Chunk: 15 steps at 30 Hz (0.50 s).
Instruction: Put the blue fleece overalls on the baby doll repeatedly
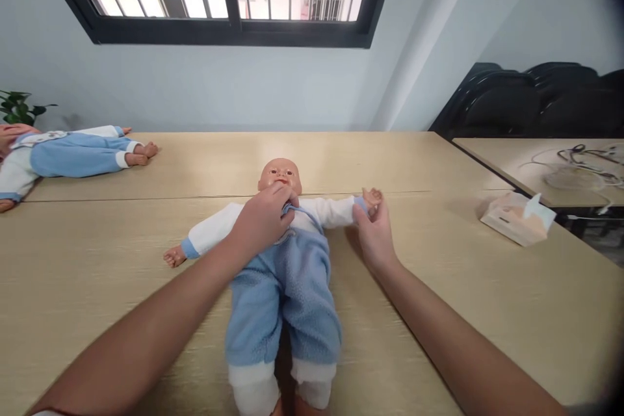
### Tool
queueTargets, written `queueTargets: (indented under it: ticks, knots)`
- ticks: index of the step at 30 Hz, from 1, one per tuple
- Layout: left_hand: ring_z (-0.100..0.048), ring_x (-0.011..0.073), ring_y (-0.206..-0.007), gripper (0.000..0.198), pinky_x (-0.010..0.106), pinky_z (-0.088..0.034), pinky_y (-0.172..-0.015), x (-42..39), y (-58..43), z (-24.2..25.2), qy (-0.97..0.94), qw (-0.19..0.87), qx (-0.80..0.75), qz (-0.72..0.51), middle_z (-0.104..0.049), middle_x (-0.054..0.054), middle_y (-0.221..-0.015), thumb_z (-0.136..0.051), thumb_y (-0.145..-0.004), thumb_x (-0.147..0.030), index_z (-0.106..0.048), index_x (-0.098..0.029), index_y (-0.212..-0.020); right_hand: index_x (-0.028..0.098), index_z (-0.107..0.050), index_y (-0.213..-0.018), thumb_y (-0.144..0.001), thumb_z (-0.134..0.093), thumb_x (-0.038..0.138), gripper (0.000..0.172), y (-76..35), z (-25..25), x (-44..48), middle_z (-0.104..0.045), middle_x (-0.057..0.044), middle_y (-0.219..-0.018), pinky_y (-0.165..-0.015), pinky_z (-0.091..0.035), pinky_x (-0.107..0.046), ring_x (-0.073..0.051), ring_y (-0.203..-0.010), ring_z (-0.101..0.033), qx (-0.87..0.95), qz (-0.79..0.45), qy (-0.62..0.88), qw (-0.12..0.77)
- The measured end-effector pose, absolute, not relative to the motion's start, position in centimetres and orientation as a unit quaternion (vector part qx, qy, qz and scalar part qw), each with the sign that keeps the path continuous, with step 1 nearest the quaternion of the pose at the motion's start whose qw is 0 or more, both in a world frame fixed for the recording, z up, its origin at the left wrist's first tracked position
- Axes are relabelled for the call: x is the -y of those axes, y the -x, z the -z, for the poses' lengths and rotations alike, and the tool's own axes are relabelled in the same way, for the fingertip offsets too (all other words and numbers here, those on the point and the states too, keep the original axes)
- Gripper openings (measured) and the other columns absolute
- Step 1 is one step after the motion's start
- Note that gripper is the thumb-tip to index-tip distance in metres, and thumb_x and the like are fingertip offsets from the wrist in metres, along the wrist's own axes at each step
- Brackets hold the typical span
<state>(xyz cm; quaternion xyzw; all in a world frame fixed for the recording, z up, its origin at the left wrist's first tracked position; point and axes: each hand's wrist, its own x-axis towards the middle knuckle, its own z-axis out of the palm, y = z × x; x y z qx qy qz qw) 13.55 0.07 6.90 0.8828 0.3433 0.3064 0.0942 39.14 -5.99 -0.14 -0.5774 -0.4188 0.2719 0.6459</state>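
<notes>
A baby doll (280, 172) lies on its back on the table, head away from me and feet at the near edge of view. It wears blue fleece overalls (307, 286) over a white top with blue cuffs. On its upper chest my left hand (267, 214) is closed, pinching a thin blue strap (307, 211) of the overalls; part of the chest is hidden beneath it. The doll's arm on the right side (336, 211) is stretched outward, and my right hand (375, 231) grips it at the cuff and hand. Its other arm (209, 234) rests spread on the tabletop.
A second doll (78, 155) in similar clothes lies at the far left, near a potted plant (20, 106). Toward the right edge of the table (429, 286) stands a tissue box (514, 218). Cables (585, 166) lie on another table, with black chairs (531, 101) behind.
</notes>
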Motion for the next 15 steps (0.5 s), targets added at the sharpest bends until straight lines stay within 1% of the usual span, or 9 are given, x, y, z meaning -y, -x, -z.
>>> queueTargets:
  ticks: [2, 3, 5, 7, 9, 11, 13, 15]
  knots:
    - [-0.066, 0.0226, -0.101, 0.016, 0.036, -0.054, -0.086, 0.2, -13.8, -6.7, -0.875, 0.064, -0.324, -0.354, -0.068, 0.004, -0.101, -0.056, -0.087, -0.009, -0.061, -0.023, -0.092, 0.023, -0.038, -0.152, -0.097, -0.057, 0.046, 0.063, -38.6, -1.3, 4.8, -0.053, -0.016, -0.155, -0.120, -0.042, -0.047, -0.025, -0.141, -0.054, 0.468, -0.235, 0.576, 0.628]
    - [-0.065, 0.0220, -0.102, 0.016, 0.035, -0.054, -0.087, 0.4, -13.9, -6.6, -0.871, 0.052, -0.314, -0.373, -0.067, 0.004, -0.102, -0.056, -0.088, -0.008, -0.061, -0.023, -0.092, 0.022, -0.039, -0.152, -0.097, -0.057, 0.044, 0.062, -38.3, -2.2, 4.2, -0.053, -0.015, -0.155, -0.120, -0.041, -0.047, -0.025, -0.141, -0.053, 0.499, -0.215, 0.568, 0.618]
    - [-0.065, 0.0206, -0.100, 0.016, 0.034, -0.054, -0.087, 0.6, -14.0, -6.5, -0.864, 0.037, -0.294, -0.407, -0.067, 0.004, -0.101, -0.057, -0.090, -0.008, -0.062, -0.023, -0.092, 0.022, -0.047, -0.148, -0.096, -0.059, 0.038, 0.056, -37.5, -4.1, 3.2, -0.055, -0.012, -0.153, -0.121, -0.039, -0.045, -0.025, -0.140, -0.053, 0.576, -0.187, 0.544, 0.581]
    - [-0.065, 0.0192, -0.097, 0.015, 0.033, -0.054, -0.087, 0.7, -13.9, -6.7, -0.856, 0.039, -0.279, -0.433, -0.067, 0.003, -0.099, -0.060, -0.089, -0.008, -0.063, -0.023, -0.090, 0.023, -0.058, -0.140, -0.094, -0.062, 0.030, 0.048, -36.5, -5.8, 2.4, -0.061, -0.010, -0.146, -0.117, -0.041, -0.045, -0.027, -0.135, -0.055, 0.666, -0.179, 0.518, 0.507]
    - [-0.065, 0.0186, -0.097, 0.016, 0.032, -0.054, -0.088, 0.7, -13.9, -7.2, -0.846, 0.058, -0.276, -0.452, -0.066, 0.002, -0.097, -0.063, -0.086, -0.006, -0.063, -0.023, -0.088, 0.025, -0.064, -0.134, -0.091, -0.062, 0.022, 0.044, -35.7, -6.9, 2.2, -0.069, -0.009, -0.132, -0.110, -0.044, -0.046, -0.028, -0.123, -0.060, 0.753, -0.186, 0.479, 0.412]
    - [-0.064, 0.0184, -0.097, 0.018, 0.032, -0.053, -0.090, 0.6, -13.9, -7.8, -0.835, 0.092, -0.290, -0.459, -0.066, 0.001, -0.095, -0.066, -0.083, -0.005, -0.063, -0.022, -0.085, 0.027, -0.070, -0.126, -0.087, -0.058, 0.011, 0.043, -35.2, -7.5, 2.2, -0.072, -0.007, -0.118, -0.101, -0.047, -0.045, -0.027, -0.110, -0.062, 0.811, -0.198, 0.429, 0.347]
    - [-0.063, 0.0181, -0.094, 0.017, 0.032, -0.053, -0.089, 0.4, -13.9, -8.4, -0.823, 0.128, -0.309, -0.459, -0.067, 0.000, -0.091, -0.067, -0.080, -0.005, -0.063, -0.022, -0.082, 0.027, -0.074, -0.115, -0.083, -0.053, 0.004, 0.044, -35.1, -7.6, 2.5, -0.070, -0.006, -0.109, -0.095, -0.047, -0.041, -0.024, -0.102, -0.061, 0.838, -0.227, 0.377, 0.323]
    - [-0.063, 0.0176, -0.091, 0.016, 0.031, -0.053, -0.087, 0.1, -14.1, -8.7, -0.816, 0.160, -0.324, -0.451, -0.068, -0.001, -0.089, -0.068, -0.078, -0.006, -0.063, -0.021, -0.079, 0.026, -0.075, -0.109, -0.082, -0.051, 0.002, 0.044, -35.2, -7.6, 2.9, -0.068, -0.005, -0.108, -0.093, -0.047, -0.038, -0.022, -0.101, -0.059, 0.841, -0.271, 0.339, 0.323]
